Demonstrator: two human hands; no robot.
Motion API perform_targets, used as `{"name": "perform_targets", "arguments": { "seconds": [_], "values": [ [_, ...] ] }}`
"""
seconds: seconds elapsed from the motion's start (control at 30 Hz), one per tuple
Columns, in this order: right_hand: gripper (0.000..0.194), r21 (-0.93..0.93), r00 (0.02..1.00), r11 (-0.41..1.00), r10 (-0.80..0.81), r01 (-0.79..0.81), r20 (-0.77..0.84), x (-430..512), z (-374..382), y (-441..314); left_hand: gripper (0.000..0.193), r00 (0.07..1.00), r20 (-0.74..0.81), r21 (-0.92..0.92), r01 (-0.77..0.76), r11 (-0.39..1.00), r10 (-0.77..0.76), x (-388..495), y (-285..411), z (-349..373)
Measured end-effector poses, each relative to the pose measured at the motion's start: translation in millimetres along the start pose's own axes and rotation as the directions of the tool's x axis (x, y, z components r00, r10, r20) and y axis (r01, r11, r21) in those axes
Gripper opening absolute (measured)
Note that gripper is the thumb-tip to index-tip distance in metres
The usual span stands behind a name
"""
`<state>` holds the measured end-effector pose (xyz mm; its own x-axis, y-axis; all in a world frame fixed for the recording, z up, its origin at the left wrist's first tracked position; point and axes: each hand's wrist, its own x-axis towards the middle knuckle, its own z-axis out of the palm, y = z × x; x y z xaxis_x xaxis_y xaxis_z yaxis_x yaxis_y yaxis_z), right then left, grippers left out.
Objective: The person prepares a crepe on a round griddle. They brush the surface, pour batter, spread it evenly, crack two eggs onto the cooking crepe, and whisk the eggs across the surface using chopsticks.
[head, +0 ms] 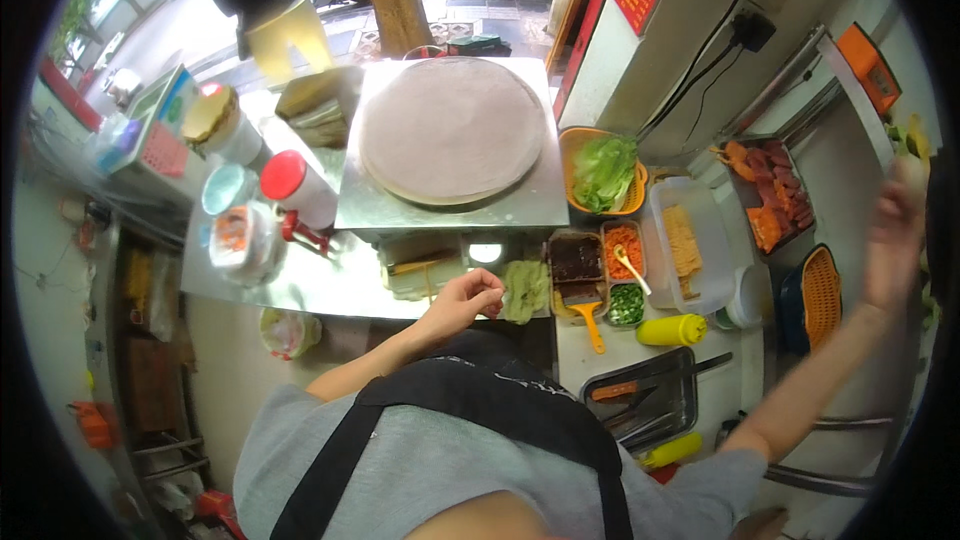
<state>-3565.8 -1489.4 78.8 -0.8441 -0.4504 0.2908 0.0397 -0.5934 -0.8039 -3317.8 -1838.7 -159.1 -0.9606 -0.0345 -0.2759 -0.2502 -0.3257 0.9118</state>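
Note:
My left hand (465,298), its fingers loosely curled with nothing visible in them, is over the counter's front edge beside a folded green cloth (525,291). Beyond it a round griddle plate (454,131) sits on a steel-topped stand (352,214), its surface bare. Stretched far out to the right, my right hand (892,229) is blurred by motion. At its fingertips is a pale thing with yellow and green (911,161); whether I grip it cannot be made out. Closest below that arm stands an orange basket (820,300).
Right of the griddle are a lettuce basket (606,169), a dark sauce container with an orange-handled brush (589,315), shredded carrot (621,247), chopped greens (625,304), a yellow squeeze bottle (671,330) and a meat tray (772,195). A red-lidded canister (289,180) stands left. A person (259,0) is outside.

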Motion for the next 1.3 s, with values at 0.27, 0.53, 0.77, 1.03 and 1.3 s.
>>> {"name": "perform_targets", "arguments": {
  "seconds": [0.27, 0.53, 0.77, 1.03, 1.3],
  "values": [
    [0.040, 0.126, 0.963, 0.963, 0.251, -0.238, -0.099, 34.6, 37.1, 111.7, 0.011, 0.988, -0.147, -0.010, -0.039, 0.999, 0.037, -3.4, 9.2, -66.7],
    [0.035, -0.228, 0.856, 0.943, -0.320, 0.244, -0.405, 18.9, 21.7, -38.1, 0.011, 0.998, -0.052, -0.051, 0.019, 0.999, -0.021, 39.5, 1.9, -89.2],
    [0.034, -0.442, 0.568, 0.714, -0.700, 0.543, -0.433, -70.6, 35.2, -145.2, 0.014, 0.979, 0.171, 0.062, 0.098, 0.993, -0.107, 66.2, 15.3, -19.4],
    [0.036, -0.129, 0.922, 0.991, -0.085, 0.038, -0.378, -63.1, 4.2, 11.2, 0.017, 0.964, 0.255, 0.106, 0.053, 0.993, -0.079, 69.8, 16.5, 31.6],
    [0.035, -0.003, 0.792, 0.916, 0.345, -0.401, -0.504, -41.5, 4.0, 306.6, 0.021, 0.981, 0.193, 0.158, -0.014, 0.987, -0.017, 46.4, 15.4, -11.4]
  ]
}}
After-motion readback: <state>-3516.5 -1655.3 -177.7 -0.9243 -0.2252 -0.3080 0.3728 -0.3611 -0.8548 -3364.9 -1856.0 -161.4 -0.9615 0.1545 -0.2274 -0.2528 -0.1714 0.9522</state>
